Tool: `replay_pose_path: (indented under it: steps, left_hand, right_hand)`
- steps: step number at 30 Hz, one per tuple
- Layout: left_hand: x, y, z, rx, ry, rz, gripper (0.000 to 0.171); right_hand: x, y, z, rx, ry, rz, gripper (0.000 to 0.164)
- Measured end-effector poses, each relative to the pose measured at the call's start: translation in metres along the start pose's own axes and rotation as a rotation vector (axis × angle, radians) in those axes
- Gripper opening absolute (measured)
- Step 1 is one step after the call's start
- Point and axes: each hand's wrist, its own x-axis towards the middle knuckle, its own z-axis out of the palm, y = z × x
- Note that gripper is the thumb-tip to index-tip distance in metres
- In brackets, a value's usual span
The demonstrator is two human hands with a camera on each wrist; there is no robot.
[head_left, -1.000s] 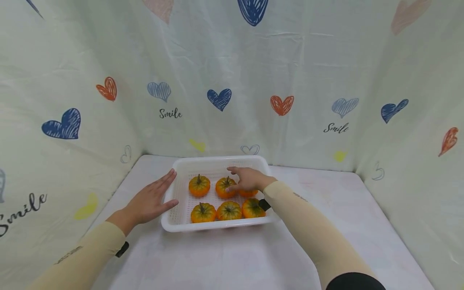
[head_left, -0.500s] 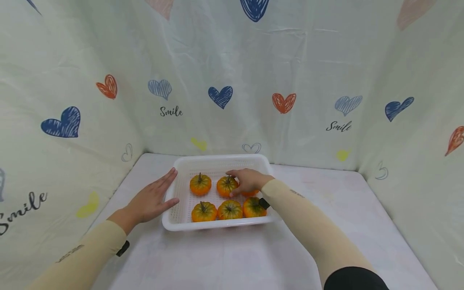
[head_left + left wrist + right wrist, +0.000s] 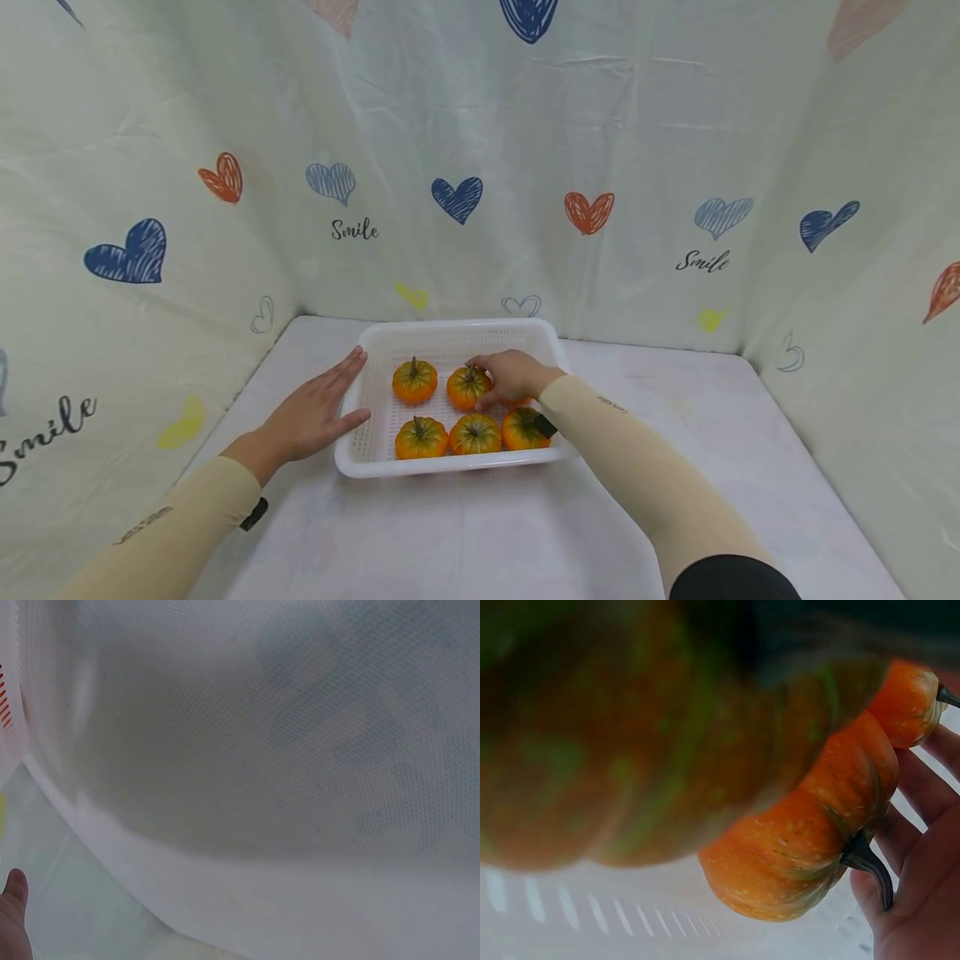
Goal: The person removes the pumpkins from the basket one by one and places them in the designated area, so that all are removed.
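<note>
A white plastic basket [image 3: 450,468] holds several small orange-and-green pumpkins in two rows. Fingers fairly straight and thumb spread, my left hand [image 3: 311,412] rests at the basket's left rim. My right hand [image 3: 513,377] reaches in from the right, its thumb and fingers curved about the right side of the back middle pumpkin [image 3: 467,388]. Beneath that palm, the back right pumpkin [image 3: 795,847] is mostly hidden in the head view; its dark stem points at the palm in the right wrist view. Blurred and close to that camera is another pumpkin [image 3: 615,765].
The back left pumpkin [image 3: 414,382] stands apart from the others. Along the front are a left pumpkin [image 3: 422,438], a middle pumpkin [image 3: 476,434] and a right pumpkin [image 3: 521,429]. A white-covered table [image 3: 450,542] lies below, with a heart-printed curtain [image 3: 510,125] around it.
My right thumb and fingers have come down and drawn in around the back middle pumpkin. My left hand stays at the basket's rim. The head view has shifted slightly.
</note>
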Motion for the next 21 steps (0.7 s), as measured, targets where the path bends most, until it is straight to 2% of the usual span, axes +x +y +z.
replay_pose_path:
  steps: [11,21]
  left_hand:
    - [0.0008,0.0005,0.0008,0.004,-0.007,-0.017,0.089]
    - [0.0007,0.0018,-0.0013,-0.005,-0.012,-0.022,0.089]
  right_hand:
    - [0.0000,0.0011,0.0010,0.037,0.028,-0.005,0.075]
    - [-0.0030,0.0019,-0.0066,0.082,0.062,-0.015,0.073]
